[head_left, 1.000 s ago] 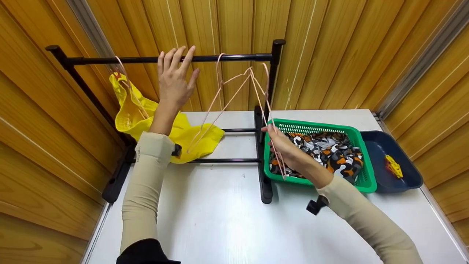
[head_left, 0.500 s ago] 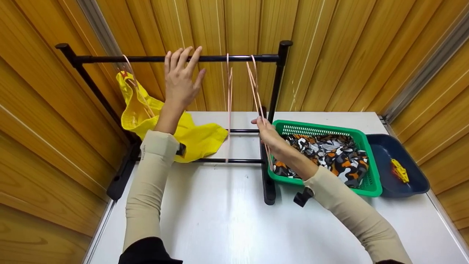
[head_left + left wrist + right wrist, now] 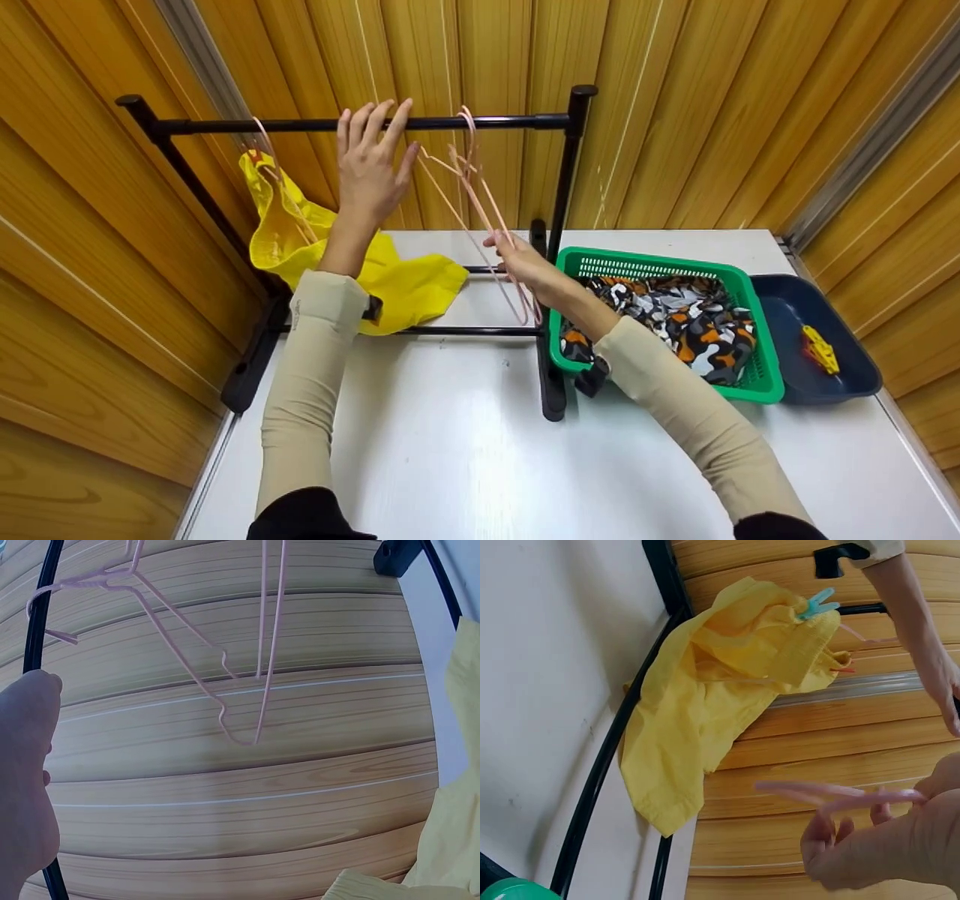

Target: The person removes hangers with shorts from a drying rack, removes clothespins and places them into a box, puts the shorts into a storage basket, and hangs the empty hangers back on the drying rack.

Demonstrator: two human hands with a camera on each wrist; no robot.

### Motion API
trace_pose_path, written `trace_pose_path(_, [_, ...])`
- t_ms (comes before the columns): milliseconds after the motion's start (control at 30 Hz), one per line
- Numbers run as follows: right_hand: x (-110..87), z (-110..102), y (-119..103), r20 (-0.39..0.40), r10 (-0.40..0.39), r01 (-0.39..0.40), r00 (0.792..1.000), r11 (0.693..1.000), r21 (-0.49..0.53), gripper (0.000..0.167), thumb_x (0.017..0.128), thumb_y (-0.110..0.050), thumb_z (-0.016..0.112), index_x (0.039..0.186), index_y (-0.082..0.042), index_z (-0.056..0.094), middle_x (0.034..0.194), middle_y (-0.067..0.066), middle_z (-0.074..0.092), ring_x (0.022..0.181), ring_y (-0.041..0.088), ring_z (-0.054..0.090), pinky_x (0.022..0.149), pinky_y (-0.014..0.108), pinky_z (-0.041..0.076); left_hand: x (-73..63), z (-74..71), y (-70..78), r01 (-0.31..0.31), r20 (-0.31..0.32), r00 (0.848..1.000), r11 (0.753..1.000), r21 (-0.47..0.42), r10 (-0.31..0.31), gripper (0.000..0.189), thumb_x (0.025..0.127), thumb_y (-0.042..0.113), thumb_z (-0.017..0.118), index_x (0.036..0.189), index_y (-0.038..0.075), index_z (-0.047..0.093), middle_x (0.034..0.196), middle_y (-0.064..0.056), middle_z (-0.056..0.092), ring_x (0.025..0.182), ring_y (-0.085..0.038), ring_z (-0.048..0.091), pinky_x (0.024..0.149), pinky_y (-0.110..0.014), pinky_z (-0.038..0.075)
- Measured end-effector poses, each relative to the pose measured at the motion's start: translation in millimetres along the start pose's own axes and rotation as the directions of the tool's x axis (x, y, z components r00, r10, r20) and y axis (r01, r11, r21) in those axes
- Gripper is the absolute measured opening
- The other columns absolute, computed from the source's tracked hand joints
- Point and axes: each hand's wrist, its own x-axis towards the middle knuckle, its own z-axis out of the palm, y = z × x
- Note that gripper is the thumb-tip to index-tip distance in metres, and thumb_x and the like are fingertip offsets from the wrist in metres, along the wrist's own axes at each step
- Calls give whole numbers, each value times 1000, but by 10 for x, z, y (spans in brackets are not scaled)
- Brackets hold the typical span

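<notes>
My left hand (image 3: 367, 172) rests on the black top bar (image 3: 517, 122) of a clothes rack, its fingers laid over the bar and the thumb apart. Two pink wire hangers (image 3: 474, 196) hang close together by their hooks, right of that hand. My right hand (image 3: 529, 266) holds their lower wires, which run between its thumb and loosely curled fingers (image 3: 821, 847) in the right wrist view. A yellow garment (image 3: 416, 289) hangs from another pink hanger at the rack's left end. One turquoise clothespin (image 3: 819, 604) clips its upper edge.
A green basket (image 3: 765, 360) of camouflage-patterned cloth (image 3: 697, 322) stands at the rack's right foot. Beside it, a dark blue tray (image 3: 776, 300) holds yellow and red clothespins (image 3: 820, 349). Wood-panelled walls close in the white tabletop (image 3: 450, 450).
My right hand has moved left, pushing both pink hangers along the bar until they sit together. The hangers have swung and turned. My left hand has stayed on the bar.
</notes>
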Motion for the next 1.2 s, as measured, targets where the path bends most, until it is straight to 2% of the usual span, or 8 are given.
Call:
trace_pose_path(200, [93, 90, 128, 28, -130, 132, 991, 988, -86, 47, 112, -38, 29, 140, -5, 49, 140, 19, 47, 118, 28, 54, 98, 36, 49, 7, 22, 3, -8, -5, 1000, 1000, -8, 8, 53, 110, 46, 34, 160, 27, 35, 157, -5, 46, 150, -28, 34, 129, -48, 9])
trace_pose_path(367, [89, 180, 174, 30, -280, 280, 959, 935, -217, 37, 111, -31, 38, 129, -3, 53, 118, 15, 50, 112, 24, 45, 95, 33, 43, 31, 49, 34, -11, 0, 1000, 1000, -6, 11, 53, 110, 43, 39, 160, 27, 35, 157, -5, 46, 150, -27, 33, 129, -48, 9])
trace_pose_path(633, [-146, -21, 215, 109, -274, 295, 956, 886, -359, 60, 110, -37, 40, 161, -8, 26, 159, 29, 27, 140, 43, 48, 112, 55, 44, 76, 92, 48, -21, 8, 1000, 1000, -18, 21, 53, 109, 44, 40, 160, 27, 34, 156, -5, 46, 150, -28, 33, 129, -48, 9])
trace_pose_path(767, [-327, -365, 270, 135, -329, 354, 935, 820, -449, 52, 111, -32, 42, 153, -3, 41, 152, 30, 42, 134, 43, 54, 109, 55, 47, 99, 76, 46, 2, -1, 1000, 1000, -13, -2, 51, 110, 39, 41, 159, 27, 36, 156, -5, 47, 151, -27, 32, 129, -48, 8])
trace_pose_path(867, [-475, -735, 375, 142, -351, 375, 925, 795, -478, 39, 110, -24, 46, 134, 2, 61, 125, 27, 65, 110, 36, 67, 95, 48, 56, 110, 31, 97, 55, 8, 998, 998, -32, -55, 50, 110, 31, 44, 159, 25, 38, 157, -6, 46, 154, -28, 29, 130, -47, 6])
trace_pose_path(1033, [-636, -1484, 651, 22, -363, 295, 931, 717, -631, 29, 107, -16, 51, 107, 4, 71, 86, 18, 71, 72, 20, 65, 67, 32, 54, 47, -124, 418, 169, -25, 984, 973, -156, -175, 46, 107, 16, 50, 152, 17, 49, 158, -7, 48, 155, -28, 30, 130, -42, 12])
trace_pose_path(1100, [-655, -1791, 796, -41, -385, 231, 922, 633, -739, 30, 107, -17, 51, 108, 5, 70, 89, 21, 71, 77, 28, 66, 72, 40, 55, -51, -167, 657, 97, -121, 985, 976, -194, -122, 38, 104, 11, 52, 142, 12, 60, 147, -10, 59, 146, -30, 45, 126, -42, 27])
trace_pose_path(1200, [-627, -2208, 1061, -79, -344, 119, 936, 518, -847, 39, 107, -23, 53, 126, 10, 62, 115, 34, 64, 103, 50, 60, 90, 61, 49, -291, -146, 1136, -182, -268, 952, 978, -98, 150, 21, 99, 7, 55, 111, 8, 72, 109, -10, 74, 108, -28, 68, 97, -39, 53])
